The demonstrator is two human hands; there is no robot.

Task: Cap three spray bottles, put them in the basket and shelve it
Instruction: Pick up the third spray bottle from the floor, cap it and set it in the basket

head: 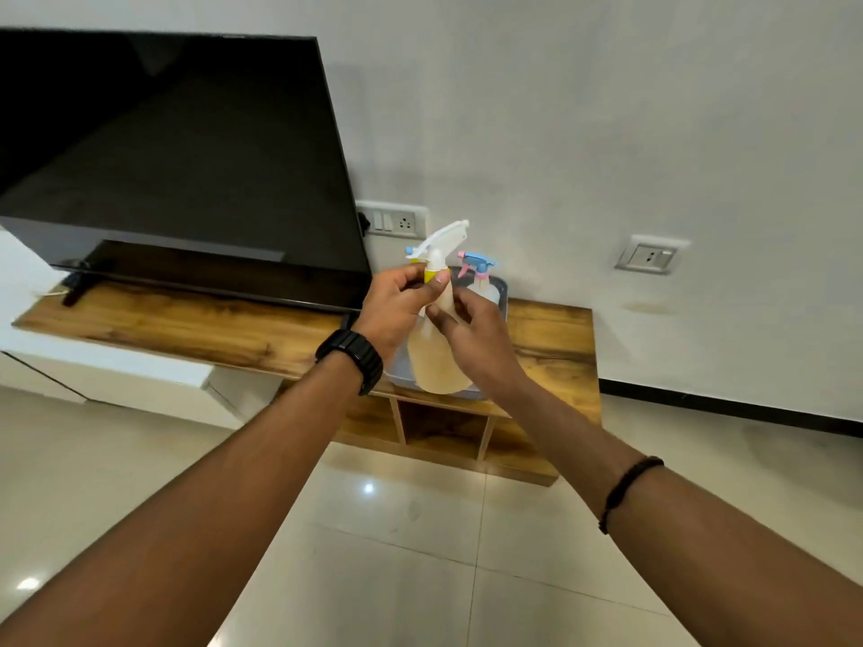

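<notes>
A translucent cream spray bottle (436,361) with a white trigger head (441,238) and yellow collar is held upright over a grey basket (502,291) on the wooden TV unit. My left hand (397,305) grips the yellow collar at the neck. My right hand (471,333) pinches the bottle's shoulder just below it. Behind them, inside the basket, stands a second bottle with a blue and pink trigger head (477,264). A third bottle is not in view; the hands hide most of the basket.
A large black television (177,156) stands on the wooden top (187,324) left of the basket. Open cubby shelves (443,427) sit below the top. Wall sockets (397,221) are behind. Glossy tiled floor lies in front.
</notes>
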